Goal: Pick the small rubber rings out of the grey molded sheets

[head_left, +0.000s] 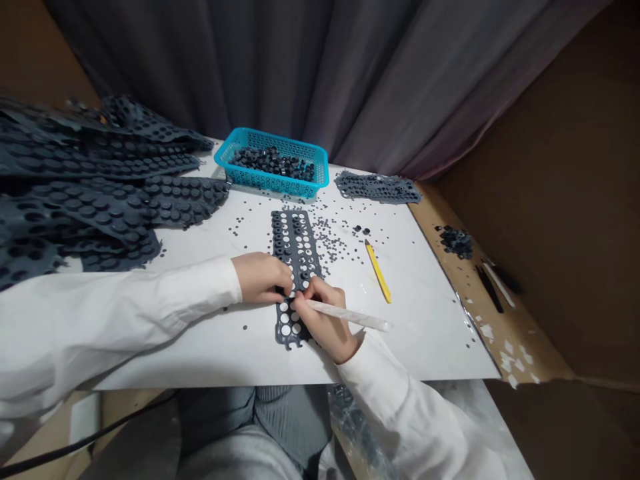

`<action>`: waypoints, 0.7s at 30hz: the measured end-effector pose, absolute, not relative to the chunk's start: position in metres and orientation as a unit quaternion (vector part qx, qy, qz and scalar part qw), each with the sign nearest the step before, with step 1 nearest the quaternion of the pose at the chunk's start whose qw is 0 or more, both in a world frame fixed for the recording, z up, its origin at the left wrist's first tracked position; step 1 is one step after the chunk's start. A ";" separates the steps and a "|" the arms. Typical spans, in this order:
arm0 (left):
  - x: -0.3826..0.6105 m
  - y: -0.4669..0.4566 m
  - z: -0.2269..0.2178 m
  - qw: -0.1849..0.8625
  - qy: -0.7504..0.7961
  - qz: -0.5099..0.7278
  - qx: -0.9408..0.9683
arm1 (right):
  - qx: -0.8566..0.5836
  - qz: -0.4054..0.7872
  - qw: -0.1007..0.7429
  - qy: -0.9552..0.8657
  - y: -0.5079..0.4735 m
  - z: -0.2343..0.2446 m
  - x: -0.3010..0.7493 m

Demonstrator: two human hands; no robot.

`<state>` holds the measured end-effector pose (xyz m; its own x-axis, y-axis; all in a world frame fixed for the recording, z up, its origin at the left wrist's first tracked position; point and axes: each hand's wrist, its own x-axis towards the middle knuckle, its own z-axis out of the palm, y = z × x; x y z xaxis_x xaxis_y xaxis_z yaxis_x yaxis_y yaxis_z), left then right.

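A strip of dark grey rubber sheet [293, 257], punched with rows of round holes, lies flat on a white board [415, 320]. The left hand [261, 279] sits at the strip's edge, its fingertips [287, 283] touching the rubber; whether they pinch it, I cannot tell. The right hand [323, 317] lies over the strip's lower half, its fingers [315, 290] closed around a slim white tool [350, 315], whose tip is hidden. Beyond the strip sits a blue plastic basket [253, 143] of dark rubber pieces. Left of the strip lies a heap of studded rubber sheets [100, 197]; right of it, a yellow pencil [377, 270]. Small dark rubber discs [325, 233] are scattered around the strip.
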<state>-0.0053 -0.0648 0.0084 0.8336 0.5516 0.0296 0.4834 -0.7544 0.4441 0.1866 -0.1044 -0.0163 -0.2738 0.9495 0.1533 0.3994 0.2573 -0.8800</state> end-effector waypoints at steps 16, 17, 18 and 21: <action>-0.025 -0.060 0.023 0.744 0.464 0.386 0.287 | -0.494 0.383 0.406 -0.666 -0.100 -0.010 0.186; -0.025 -0.062 0.022 0.770 0.456 0.371 0.248 | -0.496 0.382 0.402 -0.668 -0.098 -0.010 0.186; -0.023 -0.063 0.020 0.787 0.452 0.356 0.222 | -0.497 0.382 0.396 -0.671 -0.096 -0.010 0.185; -0.017 -0.066 0.016 0.794 0.463 0.334 0.211 | -0.499 0.381 0.384 -0.677 -0.093 -0.012 0.181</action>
